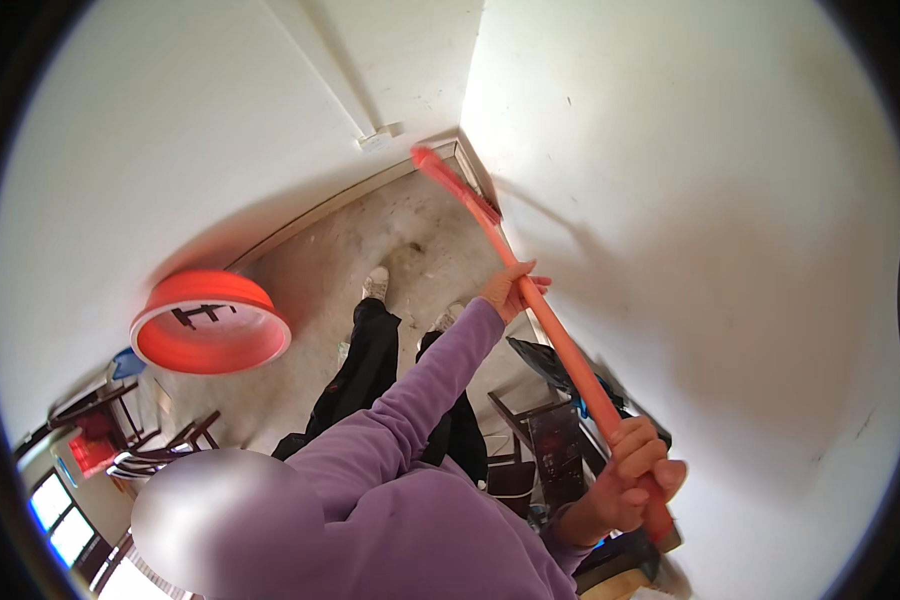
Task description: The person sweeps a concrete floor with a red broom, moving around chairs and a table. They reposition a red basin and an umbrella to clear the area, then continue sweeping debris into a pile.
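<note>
A long-handled orange broom (562,341) slants across the view, its red head (450,180) at the corner between two white walls. My left hand (508,292) is around the upper part of the handle, nearer the head, thumb and fingertips showing past it. Lower right, near the handle's end, my right hand (630,476) grips the shaft with curled fingers. Whether the bristles touch the floor or the wall, I cannot tell.
A red basin-shaped thing (210,360) with dark marks inside is by the left wall. Dark wooden chairs (165,442) stand lower left. A dark wooden stool (555,442) and black plastic (540,360) are beside the right wall. A box (375,139) ends the wall trunking.
</note>
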The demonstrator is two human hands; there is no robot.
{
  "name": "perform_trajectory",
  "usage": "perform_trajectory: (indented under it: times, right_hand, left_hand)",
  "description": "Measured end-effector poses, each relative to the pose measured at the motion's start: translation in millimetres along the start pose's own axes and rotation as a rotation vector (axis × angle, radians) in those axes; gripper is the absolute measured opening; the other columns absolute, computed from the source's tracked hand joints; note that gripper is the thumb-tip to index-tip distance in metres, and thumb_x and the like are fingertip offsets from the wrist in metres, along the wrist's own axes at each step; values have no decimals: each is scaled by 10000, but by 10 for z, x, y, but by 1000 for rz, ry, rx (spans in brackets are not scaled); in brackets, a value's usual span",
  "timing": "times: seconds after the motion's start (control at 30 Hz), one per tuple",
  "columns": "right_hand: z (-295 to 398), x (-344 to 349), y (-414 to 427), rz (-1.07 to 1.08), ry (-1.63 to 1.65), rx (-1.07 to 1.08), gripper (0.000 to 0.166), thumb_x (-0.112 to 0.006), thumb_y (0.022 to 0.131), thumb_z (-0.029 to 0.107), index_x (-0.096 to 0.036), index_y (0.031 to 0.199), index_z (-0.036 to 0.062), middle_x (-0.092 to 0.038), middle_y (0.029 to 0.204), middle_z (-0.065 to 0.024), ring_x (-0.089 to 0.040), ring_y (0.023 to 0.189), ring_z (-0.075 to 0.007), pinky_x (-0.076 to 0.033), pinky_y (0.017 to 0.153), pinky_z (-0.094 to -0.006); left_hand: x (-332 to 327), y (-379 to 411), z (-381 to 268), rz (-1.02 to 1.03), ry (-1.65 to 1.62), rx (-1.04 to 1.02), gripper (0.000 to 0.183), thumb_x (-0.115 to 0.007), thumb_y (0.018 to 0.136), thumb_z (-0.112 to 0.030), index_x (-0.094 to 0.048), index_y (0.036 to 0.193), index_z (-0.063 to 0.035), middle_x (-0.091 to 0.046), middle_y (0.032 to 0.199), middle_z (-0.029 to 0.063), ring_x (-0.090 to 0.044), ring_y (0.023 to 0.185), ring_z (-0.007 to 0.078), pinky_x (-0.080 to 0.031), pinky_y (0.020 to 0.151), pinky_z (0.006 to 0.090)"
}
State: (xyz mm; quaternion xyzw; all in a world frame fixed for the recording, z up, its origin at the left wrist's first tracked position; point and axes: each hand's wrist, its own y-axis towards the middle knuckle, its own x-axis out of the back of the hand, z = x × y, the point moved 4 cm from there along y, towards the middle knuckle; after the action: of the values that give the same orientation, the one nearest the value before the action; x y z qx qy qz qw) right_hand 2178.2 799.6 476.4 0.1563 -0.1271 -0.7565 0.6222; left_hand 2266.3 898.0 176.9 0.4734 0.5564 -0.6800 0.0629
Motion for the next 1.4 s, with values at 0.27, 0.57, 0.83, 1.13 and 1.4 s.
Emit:
perform_trajectory:
  times: [0.27,0.57,0.83,1.13,1.4]
  right_hand:
    - [-113,-132,306,91,139,-58,258,-601,759,296,-396,741,140,-362,669,-3,-365,583,-143,-334,580,-323]
    - [-368,-786,282,16,-20,-27,191,-444,827,150,-312,696,109,-337,521,-19,-358,462,-142,-389,595,-369]
    - [-874,-1133,167,22,110,-282,177,-467,800,27,-337,718,115,-359,547,-15,-400,475,-148,-441,710,-447]
    - [-1352,-1025,184,24,248,-463,77,-447,825,28,-428,816,101,-318,567,4,-374,538,-127,-409,732,-400]
    - [-625,-334,481,-16,195,-239,122,-479,792,75,-397,876,106,-292,524,8,-299,466,-119,-363,549,-324]
  left_hand:
    - [344,-39,-118,-48,-217,-80,186,-573,758,-94,-463,820,42,-557,872,258,-563,606,156,-510,589,243]
    - [496,439,-847,89,-361,-113,148,-522,751,-44,-461,838,59,-558,904,226,-526,562,128,-486,540,236]
    - [1360,-43,-1467,-100,-364,-281,129,-532,738,-50,-458,818,19,-566,880,222,-525,559,143,-476,551,282]
    - [1898,-178,-1643,-241,-285,-397,99,-496,726,-35,-468,780,43,-575,819,221,-551,601,187,-493,610,319]
    - [834,-181,-821,-137,-299,-173,137,-507,761,-44,-461,802,79,-545,864,243,-554,665,218,-491,660,293]
